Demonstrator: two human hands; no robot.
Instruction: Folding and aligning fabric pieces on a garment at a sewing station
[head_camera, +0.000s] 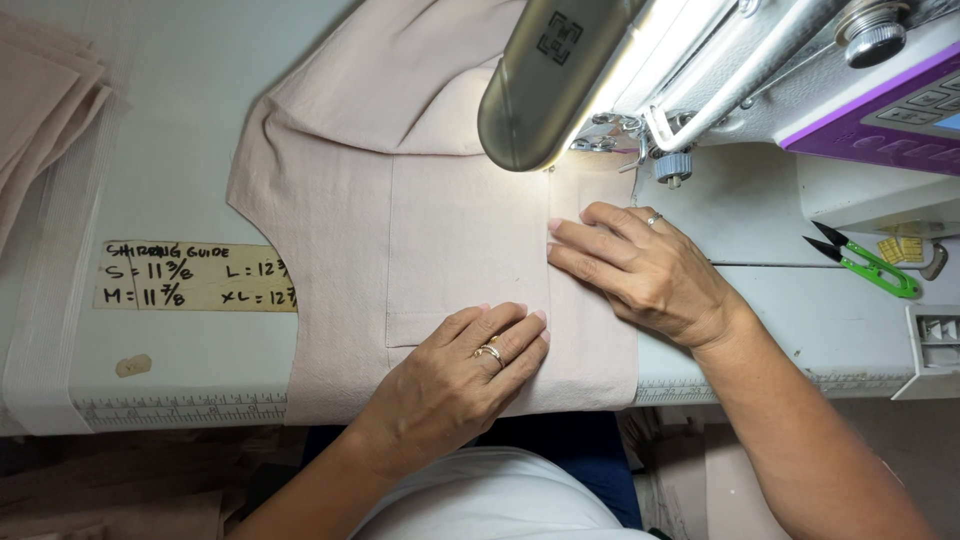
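Closest to me is my white shirt (500, 500) at the bottom edge, with a bit of dark blue beside it. Just past it my left hand (465, 375) lies flat on the pink cloth (340, 200). The fingers are straight and close together, and they press down on the cloth. They do not pinch anything. I see a gold ring (489, 351) on one finger.

My right hand (640, 265) lies flat on the cloth too, a bit farther up and to the right. Its fingers are spread a little and point to the left. Their tips sit on a fold line that runs down the cloth. This hand has a thin ring (653, 218) too. It holds nothing; it only presses.

The pink cloth is spread on the grey table (180, 150), right in front of me. A square pocket piece (460, 250) is sewn on it, and both hands rest at its edges. The top of the cloth goes under the sewing machine (640, 70), where a bright light shines down.

To the right, well apart from my hands, lie small green snips (868, 263). On the left, a yellow paper label (190, 276) is stuck to the table, and more pink pieces (40, 110) are stacked in the far corner. A ruler strip (180, 410) runs along the table's near edge.
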